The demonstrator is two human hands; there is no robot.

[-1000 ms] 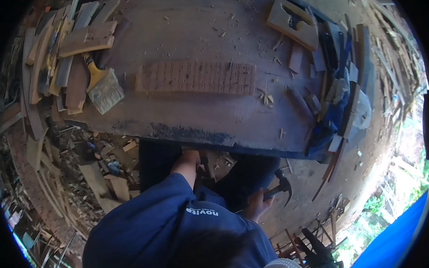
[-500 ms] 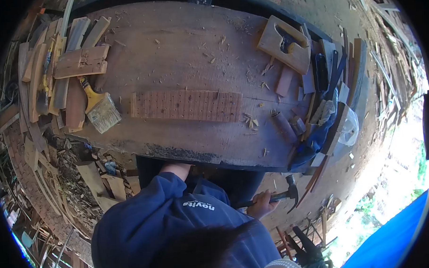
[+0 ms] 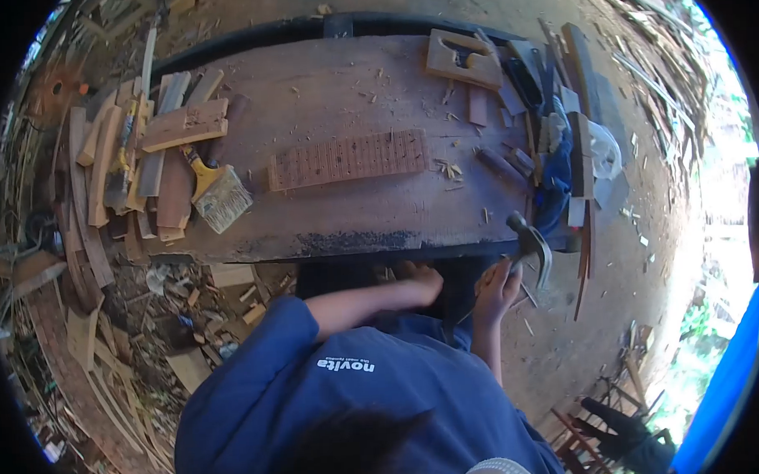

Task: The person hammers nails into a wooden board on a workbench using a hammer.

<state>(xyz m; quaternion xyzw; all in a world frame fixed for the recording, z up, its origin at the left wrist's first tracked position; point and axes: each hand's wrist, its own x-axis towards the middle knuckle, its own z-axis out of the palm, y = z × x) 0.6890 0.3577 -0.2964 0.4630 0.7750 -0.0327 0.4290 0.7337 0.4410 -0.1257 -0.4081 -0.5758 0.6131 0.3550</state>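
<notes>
My right hand (image 3: 498, 290) is closed around the handle of a claw hammer (image 3: 534, 250), whose metal head rises near the table's front edge. My left hand (image 3: 420, 286) is in front of my body, just below that edge. Its fingers look curled, and anything inside them is hidden. A reddish wooden block (image 3: 347, 160) lies on the table beyond both hands, its face marked with rows of small dark dots and lines.
The wooden table (image 3: 307, 81) carries scattered chips. At left lie a yellow-handled paintbrush (image 3: 219, 197) and stacked wood pieces (image 3: 183, 125). At right are a wooden piece with a cutout (image 3: 464, 60), a blue cloth (image 3: 555, 185) and a plastic bag (image 3: 604, 151).
My left hand has come into view from under the table edge, moving right. My right hand has lifted the hammer up toward the table. The view has shifted, and the block appears slightly turned.
</notes>
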